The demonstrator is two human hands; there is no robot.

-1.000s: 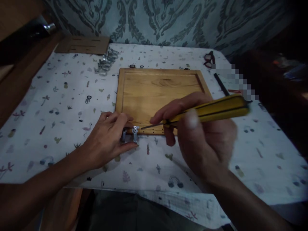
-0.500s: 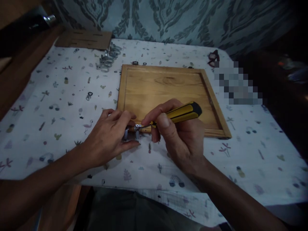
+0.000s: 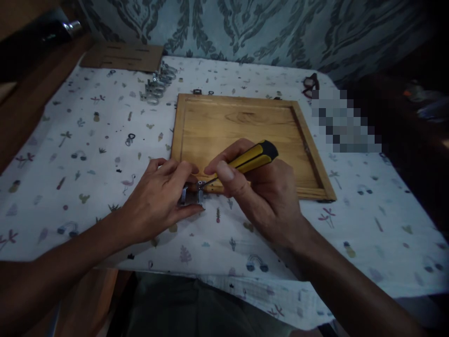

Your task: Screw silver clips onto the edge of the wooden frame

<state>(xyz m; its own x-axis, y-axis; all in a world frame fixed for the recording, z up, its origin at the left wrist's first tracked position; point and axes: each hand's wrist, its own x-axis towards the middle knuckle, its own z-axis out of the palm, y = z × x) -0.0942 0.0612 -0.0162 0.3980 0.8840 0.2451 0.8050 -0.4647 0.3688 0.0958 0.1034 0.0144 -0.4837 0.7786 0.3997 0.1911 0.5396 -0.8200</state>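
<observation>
A square wooden panel (image 3: 242, 126) with a raised rim lies on the patterned tablecloth (image 3: 87, 154). At its near left corner a small metal hinge (image 3: 191, 195) sits against the edge. My left hand (image 3: 157, 199) pinches this hinge between thumb and fingers, holding it against the panel. My right hand (image 3: 261, 196) is wrapped round a yellow and black screwdriver (image 3: 250, 159). Its thin tip rests on a screw at the top of the hinge.
A cluster of metal hinges (image 3: 156, 84) lies at the back left beside a flat piece of cardboard (image 3: 122, 56). Scissors with dark handles (image 3: 310, 84) lie at the back right. A small dark ring (image 3: 130, 139) lies left of the panel. The table's near edge runs below my forearms.
My right hand drew the screwdriver in closer and tipped it more upright, so the handle is now nearer the hinge. The left hand has stayed on the hinge.
</observation>
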